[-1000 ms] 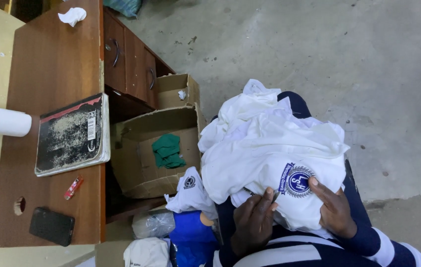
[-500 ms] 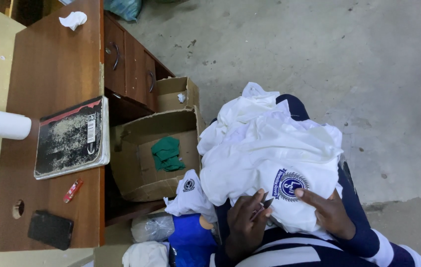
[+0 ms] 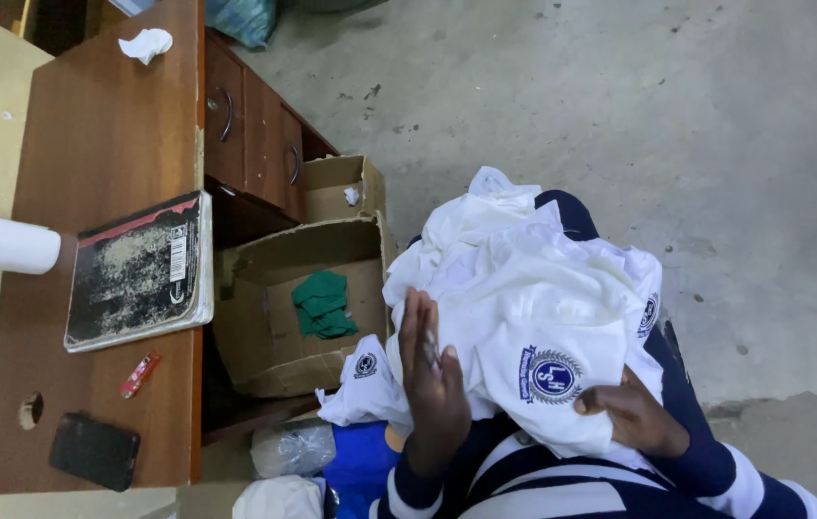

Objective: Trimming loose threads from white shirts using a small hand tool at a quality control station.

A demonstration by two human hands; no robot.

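The left hand (image 3: 432, 384) now stands edge-up with fingers (image 3: 418, 322) straight on the white shirts (image 3: 524, 288), while the right hand (image 3: 631, 415) sits lower, under the crest.

The person wears a dark navy top with broad white stripes across the sleeves (image 3: 716, 471) and chest; navy trousers (image 3: 572, 216), it seems, cover the legs. Both hands are bare.
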